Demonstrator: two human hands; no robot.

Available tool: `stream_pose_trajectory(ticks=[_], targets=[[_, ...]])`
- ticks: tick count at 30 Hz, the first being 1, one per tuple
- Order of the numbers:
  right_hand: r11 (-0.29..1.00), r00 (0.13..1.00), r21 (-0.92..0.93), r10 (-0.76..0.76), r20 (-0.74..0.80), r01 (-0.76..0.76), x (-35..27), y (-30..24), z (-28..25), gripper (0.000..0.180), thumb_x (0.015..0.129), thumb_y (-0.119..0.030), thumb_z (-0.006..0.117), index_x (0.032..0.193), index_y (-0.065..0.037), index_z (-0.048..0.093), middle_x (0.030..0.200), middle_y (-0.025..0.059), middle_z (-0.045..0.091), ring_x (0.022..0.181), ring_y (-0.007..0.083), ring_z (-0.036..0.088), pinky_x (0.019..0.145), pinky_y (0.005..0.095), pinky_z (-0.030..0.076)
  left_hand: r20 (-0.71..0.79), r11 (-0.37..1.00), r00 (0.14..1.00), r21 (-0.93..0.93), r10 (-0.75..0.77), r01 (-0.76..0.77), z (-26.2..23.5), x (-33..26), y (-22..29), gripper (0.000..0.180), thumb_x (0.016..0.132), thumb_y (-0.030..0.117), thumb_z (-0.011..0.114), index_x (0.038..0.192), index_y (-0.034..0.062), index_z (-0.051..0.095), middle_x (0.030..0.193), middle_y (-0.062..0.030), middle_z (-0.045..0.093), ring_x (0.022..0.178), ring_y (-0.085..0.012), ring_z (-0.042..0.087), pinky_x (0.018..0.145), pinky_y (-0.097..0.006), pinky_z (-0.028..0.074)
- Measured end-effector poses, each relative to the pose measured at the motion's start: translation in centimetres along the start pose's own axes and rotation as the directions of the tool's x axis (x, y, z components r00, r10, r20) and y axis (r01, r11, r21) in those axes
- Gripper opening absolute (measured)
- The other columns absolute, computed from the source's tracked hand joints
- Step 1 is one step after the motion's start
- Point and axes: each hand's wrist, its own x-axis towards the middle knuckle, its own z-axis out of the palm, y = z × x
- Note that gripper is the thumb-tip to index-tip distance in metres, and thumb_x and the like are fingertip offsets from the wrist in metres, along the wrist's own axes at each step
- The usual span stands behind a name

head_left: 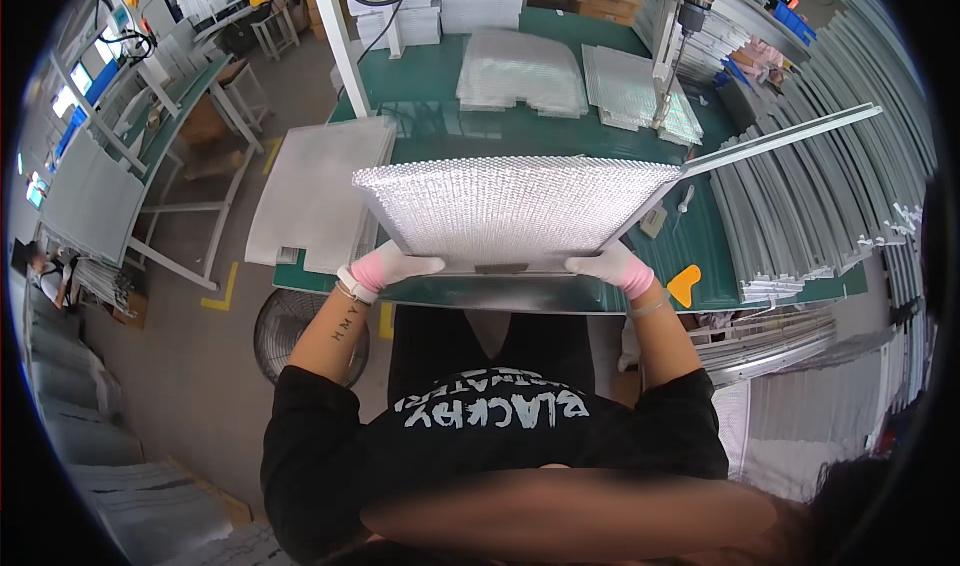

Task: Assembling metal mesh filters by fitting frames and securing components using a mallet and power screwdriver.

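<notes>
Both hands hold a silvery metal mesh panel (520, 201), tilted up over the near edge of the green table (425, 131). Thin metal frame strips line its sides and near edge. My left hand (398, 264), in a white glove with a pink cuff, grips the near left corner. At the near right corner my right hand (612, 266), gloved alike, is closed on the frame. From the panel's far right corner a long metal frame strip (790, 138) sticks out to the right; whether it is joined there I cannot tell. The fingers beneath the panel are hidden.
Pale sheets (315, 191) lie stacked at left. Mesh sheets (520, 71) sit at the back, near an upright power tool (697, 6). An orange-yellow piece (684, 286) lies by my right forearm. Many metal strips (800, 196) are piled at right. A fan (285, 336) stands below left.
</notes>
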Motion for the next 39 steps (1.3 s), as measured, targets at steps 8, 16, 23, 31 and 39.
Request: stream_pose_trajectory(ticks=[8, 16, 23, 31, 39], targets=[[0.994, 0.994, -0.027, -0.108, -0.007, 0.108, 0.1, 0.9, -0.2, 0.068, 0.077, -0.014, 0.079, 0.135, 0.003, 0.049, 0.128, 0.0089, 0.058, 0.118, 0.0193, 0.053, 0.103, 0.0334, 0.042, -0.008, 0.992, 0.995, 0.081, 0.098, -0.097, 0.0, -0.1, -0.5, 0.066, 0.082, 0.015, 0.075, 0.137, -0.0021, 0.045, 0.134, -0.0098, 0.053, 0.124, -0.0197, 0.047, 0.107, -0.034, 0.036], [0.844, 0.784, 0.035, -0.480, -0.393, 0.535, -1.2, -8.8, -1.9, 0.021, 0.091, -0.004, 0.052, 0.110, 0.002, 0.058, 0.104, 0.0084, 0.065, 0.096, 0.0145, 0.061, 0.087, 0.0299, 0.048, -0.256, 0.826, 0.819, -0.107, 0.514, -0.553, 0.5, -1.8, 10.2, 0.046, 0.085, 0.012, 0.070, 0.125, -0.0034, 0.054, 0.118, -0.0070, 0.062, 0.108, -0.0135, 0.057, 0.097, -0.031, 0.044], [0.649, 0.555, -0.171, -0.735, -0.389, 0.741, -1.2, -9.1, 1.9, 0.008, 0.090, -0.002, 0.051, 0.094, 0.002, 0.057, 0.088, 0.0127, 0.065, 0.079, 0.0169, 0.060, 0.073, 0.0302, 0.048, -0.534, 0.666, 0.473, 0.253, 0.701, -0.702, 4.9, -1.5, 10.5, 0.006, 0.089, 0.008, 0.060, 0.085, 0.0040, 0.061, 0.075, -0.0070, 0.061, 0.064, -0.0182, 0.056, 0.063, -0.031, 0.044], [0.544, 0.533, -0.089, -0.837, -0.123, 0.834, -7.8, -7.6, 3.9, 0.020, 0.090, -0.021, 0.064, 0.079, -0.005, 0.064, 0.079, 0.0144, 0.069, 0.072, 0.0260, 0.069, 0.058, 0.0373, 0.053, 0.622, 0.677, 0.338, -0.457, 0.707, -0.577, 3.0, -0.3, 3.0, 0.061, 0.095, 0.047, 0.056, 0.134, 0.0004, 0.048, 0.127, -0.0208, 0.052, 0.117, -0.0384, 0.049, 0.099, -0.053, 0.037], [0.558, 0.601, -0.253, -0.787, 0.140, 0.790, -12.2, -5.2, 5.1, 0.015, 0.074, -0.020, 0.063, 0.069, -0.006, 0.063, 0.081, 0.0088, 0.071, 0.078, 0.0251, 0.069, 0.067, 0.0373, 0.052, 0.758, 0.762, 0.646, 0.471, -0.091, -0.445, 5.7, 2.4, 0.2, 0.082, 0.098, 0.054, 0.041, 0.152, -0.0004, 0.013, 0.159, -0.0227, 0.009, 0.149, -0.0337, 0.004, 0.120, -0.047, 0.004]])
